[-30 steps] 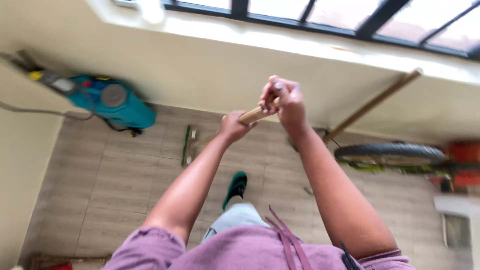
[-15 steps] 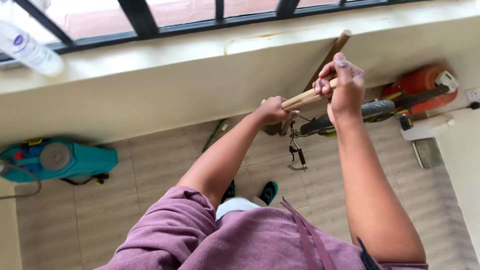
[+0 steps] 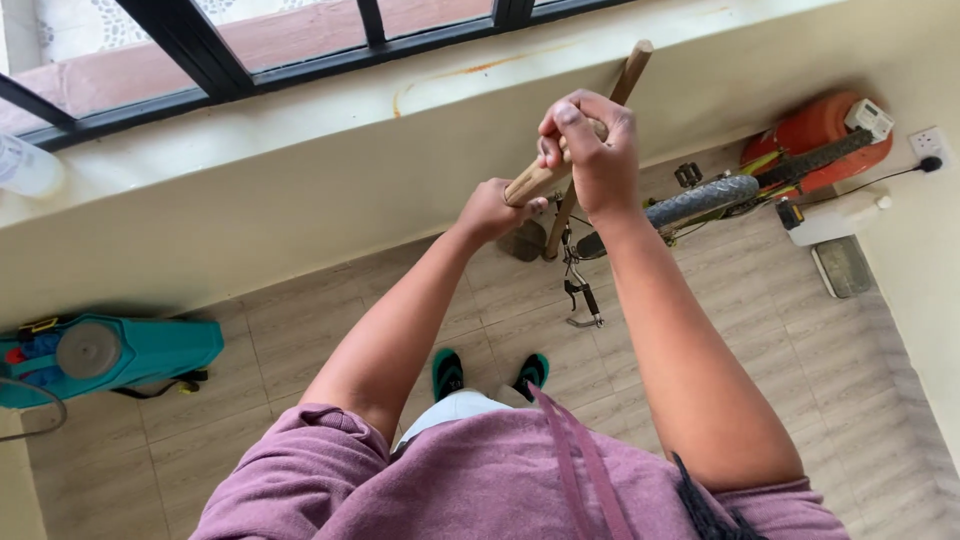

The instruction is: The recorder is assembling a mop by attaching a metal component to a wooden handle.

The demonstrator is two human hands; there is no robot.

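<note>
Item: wooden handle (image 3: 527, 184), round, pale brown, being gripped in both hands above a tiled floor (image 3: 300, 340).
Right hand (image 3: 590, 150) is closing around its upper end; left hand (image 3: 492, 212) is clasping it just below; second wooden pole (image 3: 610, 120) is leaning against the cream wall (image 3: 300, 200) behind.

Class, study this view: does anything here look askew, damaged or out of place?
Yes. A bicycle lies on its side on the floor by the wall, and a rust-coloured stain streaks the window ledge. Both hands grip a wooden handle.

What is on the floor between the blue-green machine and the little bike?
In the head view, between the teal machine and the bike stand the person's two green-slippered feet on bare tiles.
</note>
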